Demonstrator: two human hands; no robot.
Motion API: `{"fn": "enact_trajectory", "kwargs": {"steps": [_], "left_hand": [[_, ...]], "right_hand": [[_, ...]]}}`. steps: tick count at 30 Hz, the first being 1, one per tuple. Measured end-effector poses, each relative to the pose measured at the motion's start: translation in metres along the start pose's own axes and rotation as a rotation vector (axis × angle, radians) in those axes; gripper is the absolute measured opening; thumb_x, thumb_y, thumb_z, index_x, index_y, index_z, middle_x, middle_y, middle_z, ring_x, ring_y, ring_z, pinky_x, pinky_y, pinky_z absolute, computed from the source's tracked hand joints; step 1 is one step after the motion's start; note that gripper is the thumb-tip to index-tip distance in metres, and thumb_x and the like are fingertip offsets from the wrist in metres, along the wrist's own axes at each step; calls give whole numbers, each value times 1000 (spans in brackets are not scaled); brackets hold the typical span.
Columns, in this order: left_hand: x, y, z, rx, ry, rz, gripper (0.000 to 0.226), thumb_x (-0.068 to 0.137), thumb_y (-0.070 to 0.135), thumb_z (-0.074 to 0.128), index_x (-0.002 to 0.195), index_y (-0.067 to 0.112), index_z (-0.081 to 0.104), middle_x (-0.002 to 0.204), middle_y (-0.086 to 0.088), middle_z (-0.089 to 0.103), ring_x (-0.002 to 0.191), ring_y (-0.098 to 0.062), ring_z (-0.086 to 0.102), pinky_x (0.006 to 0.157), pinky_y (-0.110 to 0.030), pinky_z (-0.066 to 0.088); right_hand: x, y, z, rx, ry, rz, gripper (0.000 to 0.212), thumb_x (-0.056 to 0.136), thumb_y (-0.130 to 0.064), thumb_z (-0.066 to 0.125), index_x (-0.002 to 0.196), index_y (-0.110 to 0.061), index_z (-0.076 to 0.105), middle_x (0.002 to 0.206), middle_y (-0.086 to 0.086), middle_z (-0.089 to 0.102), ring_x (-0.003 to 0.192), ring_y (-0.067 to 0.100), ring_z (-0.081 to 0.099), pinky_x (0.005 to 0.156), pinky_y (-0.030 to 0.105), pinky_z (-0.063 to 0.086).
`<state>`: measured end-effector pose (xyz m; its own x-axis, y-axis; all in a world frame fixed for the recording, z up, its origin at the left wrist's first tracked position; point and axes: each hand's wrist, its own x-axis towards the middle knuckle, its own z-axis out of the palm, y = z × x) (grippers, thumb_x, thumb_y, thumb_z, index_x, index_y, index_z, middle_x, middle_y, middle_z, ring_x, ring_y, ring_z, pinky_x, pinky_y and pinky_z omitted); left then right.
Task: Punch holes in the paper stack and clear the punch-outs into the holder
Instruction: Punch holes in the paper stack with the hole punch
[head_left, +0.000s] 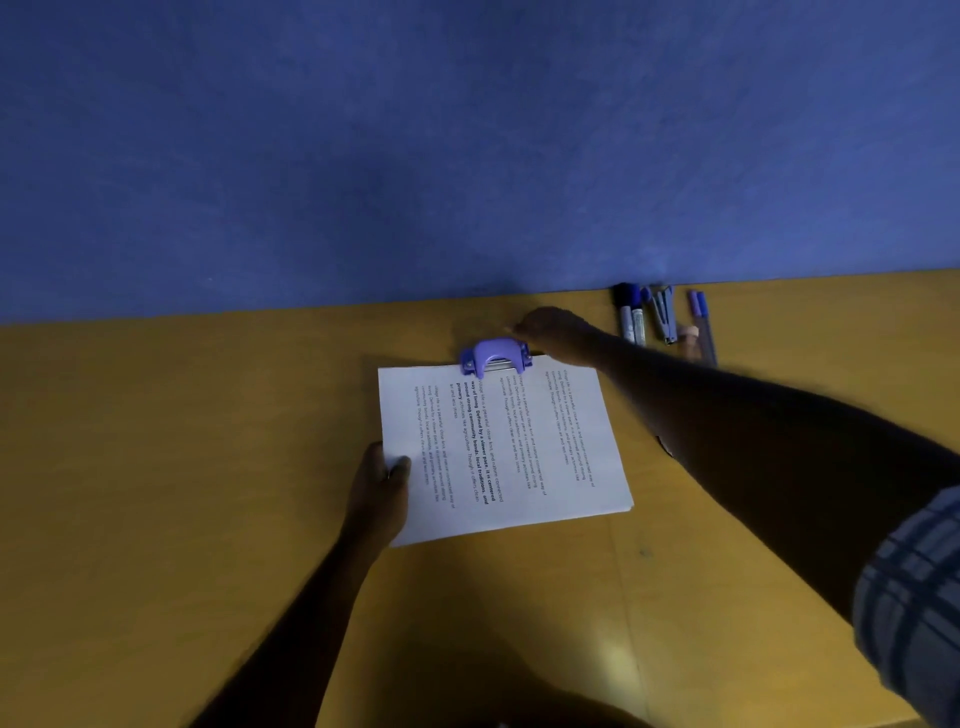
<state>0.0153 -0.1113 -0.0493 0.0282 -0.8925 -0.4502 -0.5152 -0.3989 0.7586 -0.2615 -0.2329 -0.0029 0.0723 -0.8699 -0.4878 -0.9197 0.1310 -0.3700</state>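
A white paper stack (519, 447) with printed text lies on the yellow table (182, 467). Its far edge is slid into a purple hole punch (496, 357). My left hand (382, 486) grips the stack's near-left edge, thumb on top of the sheets. My right hand (553, 327) reaches over the table to the punch's far right side, fingers curled and touching or nearly touching it; whether it grips the punch is unclear. No holder for punch-outs is visible.
Markers (631, 314), a stapler or staple remover (664, 317) and purple pens (701, 325) lie at the back right against the blue wall (467, 156). My right forearm crosses above the table's right side.
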Motion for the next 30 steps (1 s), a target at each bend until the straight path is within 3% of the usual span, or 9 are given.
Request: {"fn": "enact_trajectory", "kwargs": {"steps": [5,9,13,19,30], "left_hand": [[-1,-1,0,0,-6,7,27,97,17,48,121,5,48,110,-7,55,97,-21,53,80,-31,41],[-3,-1,1,20,0,5,28,97,18,48,123,6,47,108,-6,53,97,-21,53,80,-31,41],[-4,-1,1,-4,-2,2,26,97,18,48,121,8,48,110,-8,57,97,-22,56,80,-34,45],[0,-3,0,-6,8,0,26,96,16,50,120,7,50,115,-14,59,101,-28,58,89,-41,49],[-2,-14,-8,-1,3,-4,25,95,14,52,117,3,52,109,-16,60,98,-30,58,87,-41,49]], "right_hand": [[-11,17,15,107,97,64,32,99,-29,47,123,-13,61,127,9,61,120,26,55,102,38,42],[-13,23,17,117,87,14,26,98,-30,50,116,-19,65,121,3,65,112,22,59,94,39,50],[-20,22,14,110,116,-37,30,89,-47,60,110,-26,66,112,-3,65,106,15,55,95,44,45],[-18,9,20,-46,215,-137,44,82,-42,71,121,-27,61,125,-1,61,120,23,50,101,46,33],[-15,6,21,-100,230,-95,44,83,-45,69,122,-27,61,128,-1,61,121,24,51,99,46,31]]}}
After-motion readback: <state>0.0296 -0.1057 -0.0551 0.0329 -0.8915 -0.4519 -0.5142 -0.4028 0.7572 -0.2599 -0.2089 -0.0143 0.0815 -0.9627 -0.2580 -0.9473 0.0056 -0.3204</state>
